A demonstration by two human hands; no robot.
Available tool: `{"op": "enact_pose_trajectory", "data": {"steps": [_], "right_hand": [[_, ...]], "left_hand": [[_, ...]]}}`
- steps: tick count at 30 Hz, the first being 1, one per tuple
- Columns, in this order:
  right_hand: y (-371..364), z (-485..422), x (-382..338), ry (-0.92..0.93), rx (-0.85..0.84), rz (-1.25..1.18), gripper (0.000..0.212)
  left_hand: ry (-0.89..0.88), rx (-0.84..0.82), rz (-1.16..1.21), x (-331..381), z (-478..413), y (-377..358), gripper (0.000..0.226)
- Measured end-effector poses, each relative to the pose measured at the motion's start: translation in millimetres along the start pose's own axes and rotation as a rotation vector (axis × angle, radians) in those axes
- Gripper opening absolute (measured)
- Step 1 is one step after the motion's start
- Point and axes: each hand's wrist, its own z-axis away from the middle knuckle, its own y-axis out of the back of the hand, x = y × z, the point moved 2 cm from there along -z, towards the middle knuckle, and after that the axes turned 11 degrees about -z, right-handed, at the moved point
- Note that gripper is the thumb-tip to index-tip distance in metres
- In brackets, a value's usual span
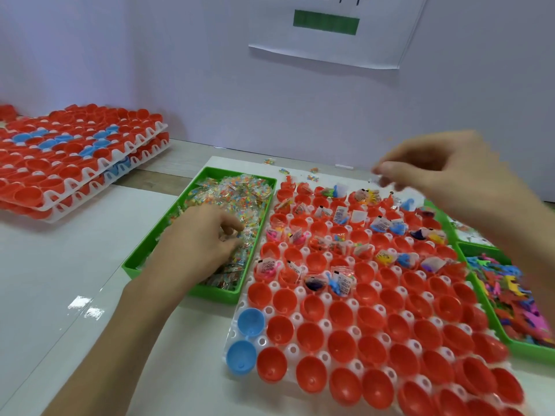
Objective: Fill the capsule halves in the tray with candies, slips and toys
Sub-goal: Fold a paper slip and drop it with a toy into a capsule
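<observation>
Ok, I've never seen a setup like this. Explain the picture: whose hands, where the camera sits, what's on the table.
No machine here: a person works with bare hands, and the one picture comes from a camera worn on their head, looking down. In front lies a white tray of red capsule halves, with two blue halves at its near left corner; many far halves already hold slips and small toys, while the near rows are empty. Left of it, a green bin holds candy packets; the left hand reaches into them, fingers curled. On the right, a second bin holds a heap of toys. The right hand hovers over the far rows, fingertips pinched, too blurred to show what they hold. Stacked trays sit far left.
</observation>
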Motion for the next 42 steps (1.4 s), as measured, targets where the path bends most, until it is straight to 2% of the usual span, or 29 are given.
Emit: {"op": "enact_pose_trajectory", "data": {"steps": [4,7,9,12,14,16,20,23,26,29,31,34,35,37,39,42], "right_hand": [[60.3,10.4,52.6,-0.149,0.192,-0.009,0.007],[98.3,19.0,103.4,-0.336,0.308,0.058,0.017],[115.1,24.8,133.4,-0.453,0.301,0.137,0.013],[123.2,29.2,166.2,-0.546,0.189,0.297,0.011],[117.7,29.3,180.0,-0.581,0.102,0.346,0.013],[110.9,27.6,187.3,-0.592,0.094,0.354,0.011],[105.0,24.1,190.6,-0.562,0.183,0.366,0.023],[108.3,24.9,191.1,-0.572,0.220,0.320,0.028],[119.1,27.2,191.4,-0.612,0.268,0.284,0.024],[132.5,31.6,193.5,-0.736,0.218,0.272,0.048],[137.8,35.9,196.1,-0.790,0.184,0.272,0.044],[139.5,38.9,196.5,-0.775,0.228,0.267,0.017],[139.5,38.9,195.3,-0.763,0.248,0.266,0.014],[139.7,37.9,193.3,-0.741,0.278,0.275,0.020],[140.9,37.2,191.5,-0.714,0.305,0.287,0.025],[143.9,35.7,187.8,-0.663,0.333,0.310,0.021]], "left_hand": [[0.002,-0.012,-0.015,2.0,-0.5,-0.7,0.025],[0.015,0.038,-0.003,3.9,0.1,-0.3,0.017],[0.019,0.094,0.001,4.0,0.5,0.4,0.012],[0.052,0.162,-0.004,3.9,1.2,2.6,0.008],[0.071,0.200,0.005,2.9,2.4,3.2,0.024],[0.064,0.229,0.008,2.7,3.6,3.0,0.033],[0.051,0.315,0.110,-2.2,4.0,3.7,0.017],[0.055,0.329,0.235,-13.4,-1.1,0.0,0.039],[0.036,0.334,0.290,-24.0,-4.1,-3.2,0.047],[-0.019,0.314,0.320,-10.9,-3.2,3.9,0.044],[-0.083,0.301,0.280,16.7,-0.1,15.7,0.039],[-0.226,0.280,0.245,66.1,8.4,32.5,0.017],[-0.274,0.273,0.246,82.2,10.1,37.2,0.011],[-0.325,0.245,0.307,109.7,9.3,46.5,0.005],[-0.333,0.212,0.419,132.6,3.5,56.0,0.010],[-0.388,0.120,0.491,160.0,-11.2,62.1,0.008]]}}
